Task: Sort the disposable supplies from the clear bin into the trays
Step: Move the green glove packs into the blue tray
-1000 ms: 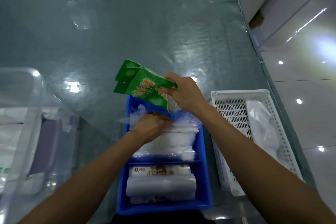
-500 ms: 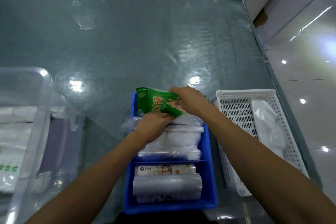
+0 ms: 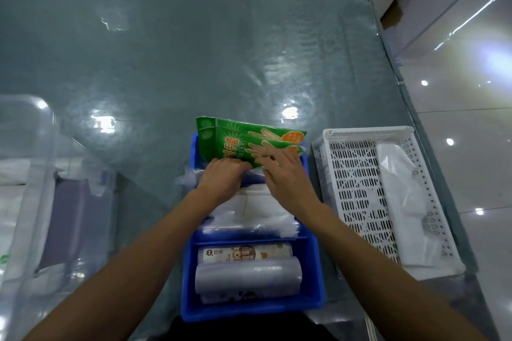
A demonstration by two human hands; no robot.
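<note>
While only the head view is available, the step reads clearly: both hands are seating green glove packs [image 3: 243,141] at the far end of the blue tray [image 3: 315,279], centre frame. Left hand [image 3: 221,178] is curled closed on the packs' lower edge; right hand [image 3: 285,174] lies flat with fingers spread, pressing on the packs' face, not clamped. Looks like two packs, though overlap makes the count unsure. Clear plastic bags [image 3: 249,210] fill the tray's middle, rolls [image 3: 246,271] its near compartment. White perforated tray [image 3: 357,191] at right holds a white bag [image 3: 401,202]. Clear bin [image 3: 30,174] at left edge shows more supplies inside. Next move, my guess: release packs upright, reach left into bin, avoid tipping them.
</note>
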